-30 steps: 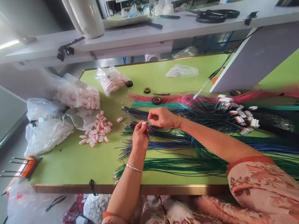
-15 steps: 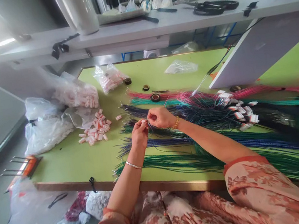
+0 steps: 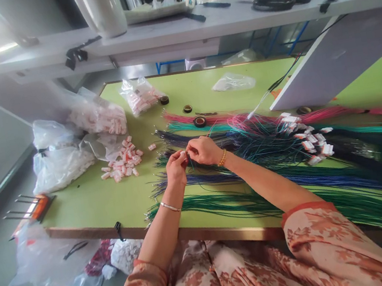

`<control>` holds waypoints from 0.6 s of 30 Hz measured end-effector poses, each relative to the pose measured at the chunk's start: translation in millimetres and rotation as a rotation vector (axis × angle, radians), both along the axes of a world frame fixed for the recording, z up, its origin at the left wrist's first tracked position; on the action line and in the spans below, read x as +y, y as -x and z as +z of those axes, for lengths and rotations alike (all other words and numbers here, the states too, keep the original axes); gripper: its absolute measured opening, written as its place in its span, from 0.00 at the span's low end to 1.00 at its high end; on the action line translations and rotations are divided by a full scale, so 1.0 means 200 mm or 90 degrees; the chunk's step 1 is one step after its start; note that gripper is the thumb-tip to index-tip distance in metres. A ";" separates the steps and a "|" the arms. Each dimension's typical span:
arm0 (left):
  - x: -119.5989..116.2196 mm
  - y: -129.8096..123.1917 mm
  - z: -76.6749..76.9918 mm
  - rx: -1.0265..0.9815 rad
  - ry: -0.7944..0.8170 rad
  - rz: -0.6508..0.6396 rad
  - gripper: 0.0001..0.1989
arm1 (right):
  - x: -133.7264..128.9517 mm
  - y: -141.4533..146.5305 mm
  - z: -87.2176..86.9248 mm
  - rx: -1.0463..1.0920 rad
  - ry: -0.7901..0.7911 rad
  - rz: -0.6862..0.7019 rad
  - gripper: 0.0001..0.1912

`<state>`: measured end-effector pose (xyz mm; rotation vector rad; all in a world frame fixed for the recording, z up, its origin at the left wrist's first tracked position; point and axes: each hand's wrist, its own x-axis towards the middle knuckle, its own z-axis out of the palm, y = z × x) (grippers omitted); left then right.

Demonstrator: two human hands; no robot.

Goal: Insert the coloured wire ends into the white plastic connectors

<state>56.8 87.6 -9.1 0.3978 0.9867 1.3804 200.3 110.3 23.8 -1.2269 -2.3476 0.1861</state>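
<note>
My left hand (image 3: 176,167) pinches a small white connector housing (image 3: 183,153) at its fingertips. Close against it, my right hand (image 3: 204,150) is closed on a thin wire, whose tip is hidden between the fingers. Both hands are above bundles of black wires (image 3: 168,139), blue wires (image 3: 200,179) and green wires (image 3: 201,204) spread over the green table (image 3: 87,204). To the left lies a loose pile of white and orange connector housings (image 3: 124,161). Right of my hands, wires end in a cluster of fitted connectors (image 3: 309,138).
Plastic bags of connectors (image 3: 98,112) stand at the back left, with another bag (image 3: 141,95) beside them. Tape rolls (image 3: 199,121) lie behind the wires. A raised shelf (image 3: 165,35) crosses the back, and a grey panel (image 3: 338,59) stands at right.
The two hands stay together at nearly the same spot, with slight finger movement around the connector housing. The whole view has shifted a little.
</note>
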 end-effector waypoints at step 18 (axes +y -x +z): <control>-0.04 0.00 0.08 0.017 -0.102 -0.032 0.12 | -0.11 0.02 0.07 0.049 0.016 -0.030 0.23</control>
